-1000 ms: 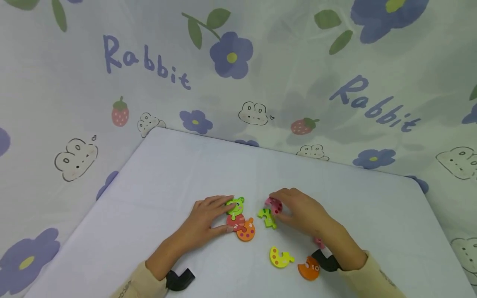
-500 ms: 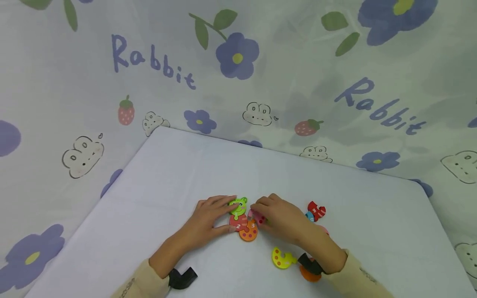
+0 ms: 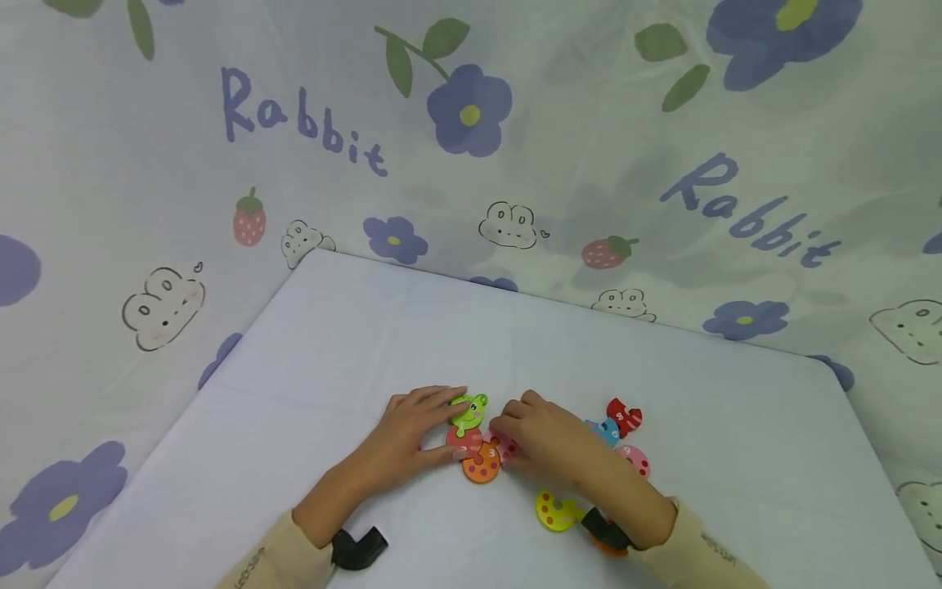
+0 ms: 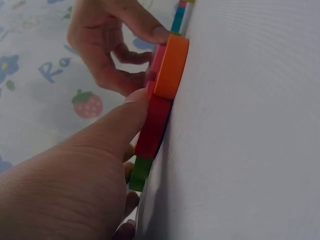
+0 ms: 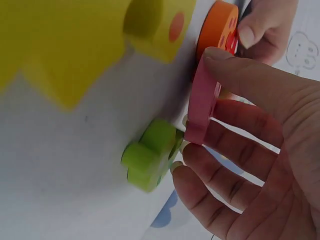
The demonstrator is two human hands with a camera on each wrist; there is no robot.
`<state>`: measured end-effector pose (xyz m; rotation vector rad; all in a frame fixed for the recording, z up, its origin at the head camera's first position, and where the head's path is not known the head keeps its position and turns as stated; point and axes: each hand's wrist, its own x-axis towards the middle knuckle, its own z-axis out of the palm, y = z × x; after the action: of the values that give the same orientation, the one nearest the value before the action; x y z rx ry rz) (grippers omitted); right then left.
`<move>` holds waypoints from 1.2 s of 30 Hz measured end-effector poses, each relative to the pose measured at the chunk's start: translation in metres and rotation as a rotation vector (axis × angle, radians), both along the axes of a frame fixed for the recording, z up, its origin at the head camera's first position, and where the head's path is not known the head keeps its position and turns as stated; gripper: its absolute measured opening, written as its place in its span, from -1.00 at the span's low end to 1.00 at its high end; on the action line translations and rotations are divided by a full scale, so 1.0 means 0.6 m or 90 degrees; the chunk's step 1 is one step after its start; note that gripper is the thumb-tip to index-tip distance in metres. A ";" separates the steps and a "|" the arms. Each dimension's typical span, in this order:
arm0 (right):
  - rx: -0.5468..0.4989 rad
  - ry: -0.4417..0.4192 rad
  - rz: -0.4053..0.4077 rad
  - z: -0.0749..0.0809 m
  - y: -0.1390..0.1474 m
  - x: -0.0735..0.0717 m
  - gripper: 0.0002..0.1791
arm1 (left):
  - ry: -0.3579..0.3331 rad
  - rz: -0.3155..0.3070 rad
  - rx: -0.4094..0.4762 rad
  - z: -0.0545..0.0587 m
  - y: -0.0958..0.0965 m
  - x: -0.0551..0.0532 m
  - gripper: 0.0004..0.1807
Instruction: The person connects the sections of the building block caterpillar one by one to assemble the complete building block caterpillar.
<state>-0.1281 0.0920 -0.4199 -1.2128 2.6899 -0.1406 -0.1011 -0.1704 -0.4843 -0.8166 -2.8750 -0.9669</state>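
On the white table, a green caterpillar-face puzzle piece (image 3: pixel 465 415), a red piece (image 3: pixel 462 442) and a spotted orange piece (image 3: pixel 482 469) lie linked in a curve. My left hand (image 3: pixel 401 433) grips this chain from the left, thumb at the red piece and fingertips over the green face. From the other side, my right hand (image 3: pixel 555 438) pinches a spotted pink piece (image 5: pixel 201 97) between thumb and fingers, right at the orange piece's edge. A loose green piece (image 5: pixel 155 155) lies by the right fingertips in the right wrist view; the right hand hides it in the head view.
Right of the right hand lie red (image 3: pixel 625 417), blue (image 3: pixel 607 432) and pink (image 3: pixel 634 460) pieces. A yellow piece (image 3: pixel 554 511) sits nearer the front, beside an orange one (image 3: pixel 609 549) mostly covered by the black wrist fitting (image 3: pixel 605 528). Behind the table hangs a rabbit-print cloth (image 3: pixel 545 123).
My right hand has carried the pink piece leftward to the orange piece, uncovering the red and blue pieces. The linked pieces have shifted slightly toward the front left; the left hand stays on them.
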 end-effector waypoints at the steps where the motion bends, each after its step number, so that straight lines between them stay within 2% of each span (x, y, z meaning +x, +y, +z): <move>1: 0.002 -0.001 0.005 -0.001 -0.004 0.002 -0.53 | 0.000 0.003 0.003 0.000 0.000 0.001 -0.22; 5: 0.009 0.014 0.026 -0.009 -0.017 0.011 -0.50 | -0.003 0.011 0.012 -0.001 -0.001 0.001 -0.24; 10: 0.007 0.037 0.021 -0.016 -0.023 0.019 -0.48 | -0.005 0.012 0.027 -0.001 0.000 0.000 -0.27; 14: 0.000 0.018 0.010 -0.020 -0.020 0.018 -0.43 | -0.002 0.011 0.031 0.001 0.000 0.000 -0.29; 18: -0.025 -0.021 -0.019 -0.019 -0.008 0.017 -0.35 | -0.005 0.009 0.032 0.002 0.000 0.001 -0.29; 23: -0.067 -0.035 -0.082 -0.014 0.017 0.012 -0.32 | -0.008 0.012 0.029 -0.001 -0.002 -0.001 -0.27; 28: -0.026 -0.052 -0.153 -0.016 0.041 0.004 -0.26 | -0.022 0.018 0.027 -0.001 -0.001 -0.001 -0.26; 31: -0.008 -0.071 -0.167 -0.019 0.051 0.001 -0.24 | -0.029 0.018 0.030 0.001 0.000 -0.001 -0.27; 36: -0.022 -0.074 -0.166 -0.023 0.061 0.000 -0.33 | -0.028 0.015 0.034 0.002 0.000 -0.002 -0.26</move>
<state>-0.1281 0.1288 -0.4338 -0.8299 2.7403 -0.2855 -0.1021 -0.1706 -0.4832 -0.7660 -2.8734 -1.0677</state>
